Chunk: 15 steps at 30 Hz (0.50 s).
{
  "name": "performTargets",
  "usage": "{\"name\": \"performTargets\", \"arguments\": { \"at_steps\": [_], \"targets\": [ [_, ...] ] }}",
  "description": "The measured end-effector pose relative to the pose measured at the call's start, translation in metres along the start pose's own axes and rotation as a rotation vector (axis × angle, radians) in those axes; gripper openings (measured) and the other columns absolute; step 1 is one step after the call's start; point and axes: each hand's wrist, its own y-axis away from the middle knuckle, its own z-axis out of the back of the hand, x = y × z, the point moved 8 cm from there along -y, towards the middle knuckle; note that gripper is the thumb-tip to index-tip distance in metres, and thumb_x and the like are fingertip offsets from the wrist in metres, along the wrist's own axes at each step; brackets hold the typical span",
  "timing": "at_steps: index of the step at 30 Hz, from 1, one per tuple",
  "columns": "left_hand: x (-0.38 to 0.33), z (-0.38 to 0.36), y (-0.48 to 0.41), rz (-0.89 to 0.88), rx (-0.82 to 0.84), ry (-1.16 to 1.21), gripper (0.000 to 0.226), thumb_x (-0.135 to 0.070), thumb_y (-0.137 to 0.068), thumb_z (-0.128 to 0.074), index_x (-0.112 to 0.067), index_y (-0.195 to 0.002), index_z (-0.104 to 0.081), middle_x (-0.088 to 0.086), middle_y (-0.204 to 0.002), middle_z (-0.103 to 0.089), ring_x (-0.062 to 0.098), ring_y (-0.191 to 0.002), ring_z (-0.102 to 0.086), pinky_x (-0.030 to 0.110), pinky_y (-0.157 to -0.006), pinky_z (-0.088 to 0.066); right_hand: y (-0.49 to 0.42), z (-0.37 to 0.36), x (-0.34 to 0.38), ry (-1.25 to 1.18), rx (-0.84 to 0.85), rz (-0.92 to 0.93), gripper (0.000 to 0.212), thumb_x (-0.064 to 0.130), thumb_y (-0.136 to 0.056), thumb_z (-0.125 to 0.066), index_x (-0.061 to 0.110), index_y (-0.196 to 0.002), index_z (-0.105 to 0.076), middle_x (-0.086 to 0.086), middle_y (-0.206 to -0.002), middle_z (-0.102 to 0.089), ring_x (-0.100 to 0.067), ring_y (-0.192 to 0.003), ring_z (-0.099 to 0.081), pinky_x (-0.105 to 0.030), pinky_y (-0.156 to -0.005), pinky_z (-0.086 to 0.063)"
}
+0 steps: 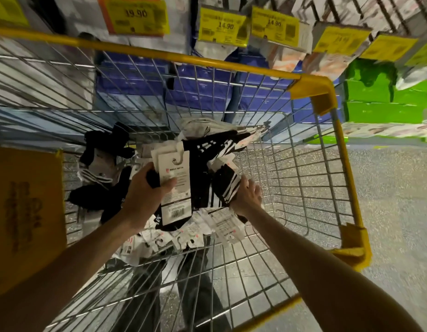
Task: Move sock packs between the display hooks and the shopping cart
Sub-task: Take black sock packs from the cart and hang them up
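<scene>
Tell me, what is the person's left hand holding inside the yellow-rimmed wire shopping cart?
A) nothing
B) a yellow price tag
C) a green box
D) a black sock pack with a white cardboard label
D: the left hand grips the black sock pack with a white cardboard label, thumb across the card, inside the yellow-rimmed wire shopping cart.

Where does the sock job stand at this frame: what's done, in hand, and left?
Done: a heap of sock packs already lies in the shopping cart. In hand: the left hand holds a carded pack, the right hand grips a black striped pack, both inside the cart. Left: the remaining heap; whether packs are going in or out cannot be told.
</scene>
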Motion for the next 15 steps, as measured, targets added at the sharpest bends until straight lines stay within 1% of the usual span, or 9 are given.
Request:
{"name": "performTargets", "arguments": {
  "at_steps": [1, 4, 7, 9, 12, 13, 15],
  "targets": [
    [0.001, 0.001, 0.000, 0.007, 0.000, 0.006, 0.031, -0.002, -0.085, -0.071, -0.024, -0.105, -0.064, -0.008, -0.103, -0.072, 0.004, -0.094, -0.068, 0.026, -0.083, -0.052, -0.004, -0.005, -0.002, 0.036, 0.020, 0.003, 0.102, 0.012, -0.078, -0.075, 0.015, -0.154, -0.006, -0.015, -0.158, -0.010, -0.039, -0.147, -0.006, -0.052, -0.117, -0.018],
    [0.003, 0.005, -0.002, 0.014, 0.012, 0.005, 0.032, -0.003, -0.085, -0.071, -0.018, -0.112, -0.064, -0.006, -0.105, -0.072, 0.007, -0.097, -0.068, 0.026, -0.083, -0.053, -0.006, -0.006, -0.013, 0.073, -0.006, -0.021, 0.101, 0.025, -0.070, -0.085, 0.009, -0.146, -0.020, -0.015, -0.146, -0.031, -0.035, -0.136, -0.029, -0.046, -0.110, -0.031],
    [0.006, 0.008, -0.003, 0.012, 0.018, -0.005, 0.034, -0.003, -0.085, -0.072, -0.015, -0.116, -0.064, -0.004, -0.107, -0.073, 0.007, -0.097, -0.070, 0.028, -0.085, -0.054, -0.001, 0.001, -0.018, 0.179, -0.054, 0.052, 0.103, 0.041, -0.067, -0.086, 0.006, -0.142, -0.026, -0.014, -0.137, -0.038, -0.033, -0.128, -0.040, -0.043, -0.106, -0.036],
    [0.006, 0.010, -0.004, 0.011, 0.010, -0.007, 0.036, -0.005, -0.085, -0.073, -0.016, -0.117, -0.064, -0.003, -0.107, -0.073, 0.010, -0.098, -0.070, 0.032, -0.087, -0.055, 0.000, 0.004, -0.020, 0.202, -0.045, 0.129, 0.092, 0.041, -0.069, -0.084, 0.004, -0.136, -0.034, -0.014, -0.131, -0.042, -0.031, -0.123, -0.043, -0.039, -0.101, -0.039],
    [0.007, 0.011, -0.003, 0.014, 0.001, 0.008, 0.037, -0.005, -0.084, -0.073, -0.017, -0.118, -0.064, -0.002, -0.109, -0.073, 0.015, -0.101, -0.069, 0.038, -0.090, -0.054, 0.005, 0.014, -0.021, 0.172, -0.009, 0.197, 0.068, 0.036, -0.082, -0.075, 0.004, -0.131, -0.042, -0.014, -0.126, -0.044, -0.031, -0.119, -0.045, -0.038, -0.092, -0.043],
    [0.006, 0.012, -0.003, 0.013, -0.008, 0.011, 0.036, -0.005, -0.084, -0.074, -0.016, -0.117, -0.064, -0.001, -0.109, -0.073, 0.016, -0.102, -0.069, 0.040, -0.091, -0.054, 0.007, 0.019, -0.018, 0.148, -0.023, 0.236, 0.056, 0.034, -0.086, -0.071, 0.005, -0.127, -0.044, -0.014, -0.121, -0.049, -0.031, -0.114, -0.050, -0.036, -0.085, -0.044],
    [0.005, 0.014, -0.003, 0.006, -0.024, 0.005, 0.036, -0.006, -0.084, -0.074, -0.016, -0.117, -0.065, 0.000, -0.109, -0.073, 0.018, -0.103, -0.069, 0.042, -0.092, -0.054, 0.015, 0.035, -0.008, 0.082, -0.086, 0.300, 0.035, 0.030, -0.094, -0.061, 0.007, -0.117, -0.046, -0.009, -0.103, -0.059, -0.026, -0.092, -0.059, -0.031, -0.067, -0.041]
  ]
}}
